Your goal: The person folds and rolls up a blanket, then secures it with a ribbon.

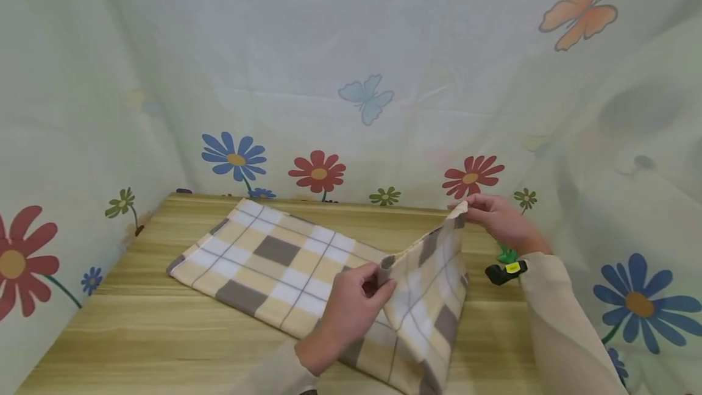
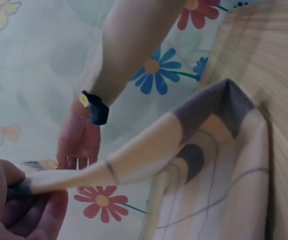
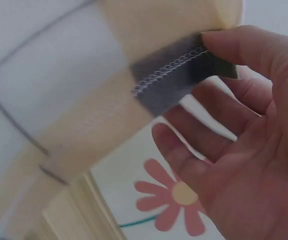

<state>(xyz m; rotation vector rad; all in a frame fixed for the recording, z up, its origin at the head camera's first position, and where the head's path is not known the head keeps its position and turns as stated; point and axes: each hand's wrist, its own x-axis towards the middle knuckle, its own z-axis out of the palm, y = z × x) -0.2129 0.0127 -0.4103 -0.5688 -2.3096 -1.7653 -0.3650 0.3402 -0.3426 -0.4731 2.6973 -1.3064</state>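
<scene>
A plaid cloth (image 1: 307, 261) in beige, white and grey-brown lies folded on the wooden table, its right end lifted. My left hand (image 1: 356, 306) pinches one corner of the raised end, near the cloth's middle. Farther back and to the right, my right hand (image 1: 501, 221) pinches another corner between thumb and fingers. Between the two hands the edge stretches taut, and the raised part slopes down to the tabletop. Up close in the right wrist view, the thumb presses a dark patch (image 3: 169, 75) with a zigzag seam.
The wooden table (image 1: 137, 322) stands against flowered curtains (image 1: 285, 35) at the back and both sides. A black device with a yellow label (image 1: 507, 271) is strapped at my right wrist.
</scene>
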